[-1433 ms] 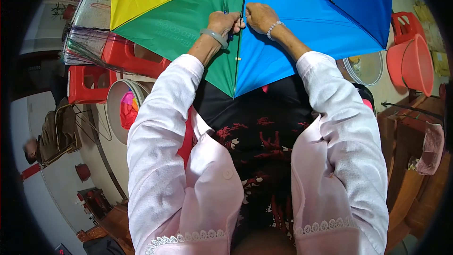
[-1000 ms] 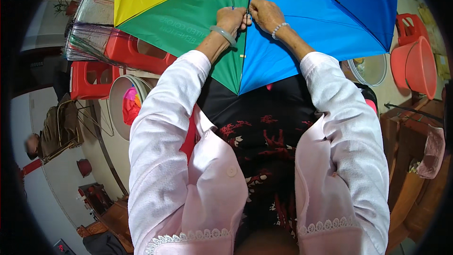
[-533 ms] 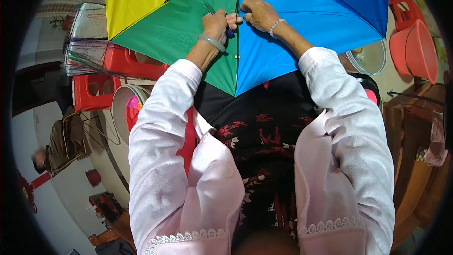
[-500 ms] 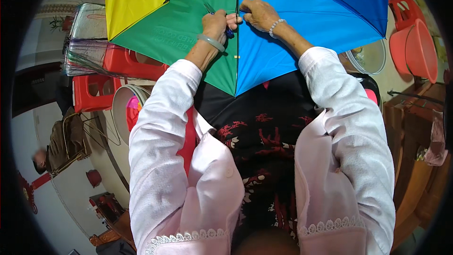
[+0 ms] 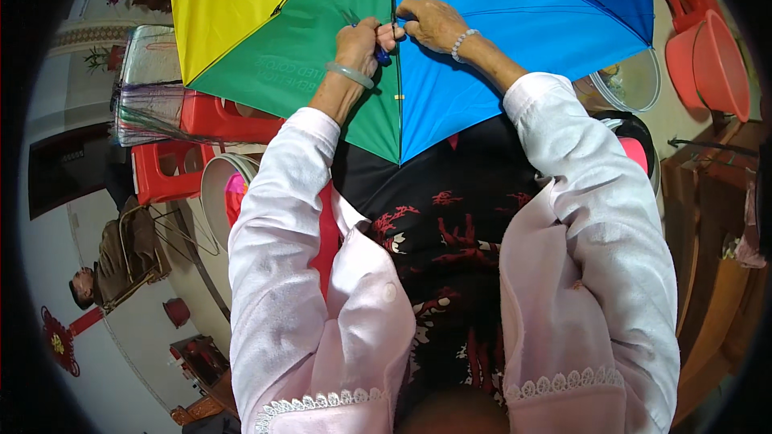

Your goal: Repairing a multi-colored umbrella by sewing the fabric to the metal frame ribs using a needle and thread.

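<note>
A multicoloured umbrella canopy (image 5: 515, 48) lies spread over my lap, with yellow, green and blue panels showing. A thin black rib (image 5: 396, 72) runs along the seam between green and blue. My left hand (image 5: 360, 47) is over the green panel, closed around scissors (image 5: 382, 56) with blue handles. Their slim blades poke out past the thumb side, and its other fingertips touch the rib. My right hand (image 5: 438, 26) rests on the blue panel, fingertips pinched at the rib facing the left fingers. Whatever is between them is too small to make out.
Red plastic stools (image 5: 165, 170) and a stack of clear-wrapped bundles (image 5: 149, 80) stand at left, beside a pale bucket (image 5: 215, 193). At right are a clear tub (image 5: 631, 80), a red bucket (image 5: 708, 64) and wooden furniture (image 5: 716, 289). A seated person (image 5: 121, 253) is at far left.
The view has shifted slightly, so the surroundings sit a little differently. Both hands stay at the same rib, with the right fingertips moved only a little; the scissors remain in my left hand.
</note>
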Demonstrator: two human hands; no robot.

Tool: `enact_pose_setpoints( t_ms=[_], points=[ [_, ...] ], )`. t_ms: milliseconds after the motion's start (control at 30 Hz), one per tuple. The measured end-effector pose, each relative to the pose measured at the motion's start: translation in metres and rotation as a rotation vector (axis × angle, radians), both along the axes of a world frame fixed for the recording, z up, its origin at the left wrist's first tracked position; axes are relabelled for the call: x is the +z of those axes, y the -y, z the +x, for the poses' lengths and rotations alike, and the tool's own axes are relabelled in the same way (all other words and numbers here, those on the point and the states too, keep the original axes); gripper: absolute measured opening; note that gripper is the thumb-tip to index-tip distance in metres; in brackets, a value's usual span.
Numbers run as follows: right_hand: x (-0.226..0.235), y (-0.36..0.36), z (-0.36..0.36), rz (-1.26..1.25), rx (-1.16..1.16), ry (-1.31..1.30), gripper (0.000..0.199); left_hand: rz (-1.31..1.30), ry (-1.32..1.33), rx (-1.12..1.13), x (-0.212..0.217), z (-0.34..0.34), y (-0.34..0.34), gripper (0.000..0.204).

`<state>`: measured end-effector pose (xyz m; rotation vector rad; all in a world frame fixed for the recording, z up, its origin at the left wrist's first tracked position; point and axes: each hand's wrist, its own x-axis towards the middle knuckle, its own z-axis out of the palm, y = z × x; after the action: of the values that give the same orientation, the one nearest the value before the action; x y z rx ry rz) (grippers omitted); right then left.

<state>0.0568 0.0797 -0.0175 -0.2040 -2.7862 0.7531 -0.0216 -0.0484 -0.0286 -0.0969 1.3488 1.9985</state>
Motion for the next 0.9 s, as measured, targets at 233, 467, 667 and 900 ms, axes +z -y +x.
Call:
enact_pose_setpoints(
  t_ms=[233,467,667,900],
  points=[
    [-0.002,0.006,-0.011,-0.007,0.061,0.009,0.022,0.003,0.006,0.04,-0.002,-0.001,0.015,0.018],
    [0.001,0.016,-0.016,-0.034,0.107,0.04,0.023,-0.017,-0.014,0.114,-0.005,0.004,0.024,0.017],
    [-0.004,0.019,-0.023,-0.003,0.136,0.003,0.023,-0.028,-0.019,0.115,-0.01,0.002,0.03,0.016],
    [0.0,0.024,-0.027,0.004,0.11,0.051,0.019,-0.06,-0.065,0.041,-0.016,0.002,0.034,0.016]
  ],
)
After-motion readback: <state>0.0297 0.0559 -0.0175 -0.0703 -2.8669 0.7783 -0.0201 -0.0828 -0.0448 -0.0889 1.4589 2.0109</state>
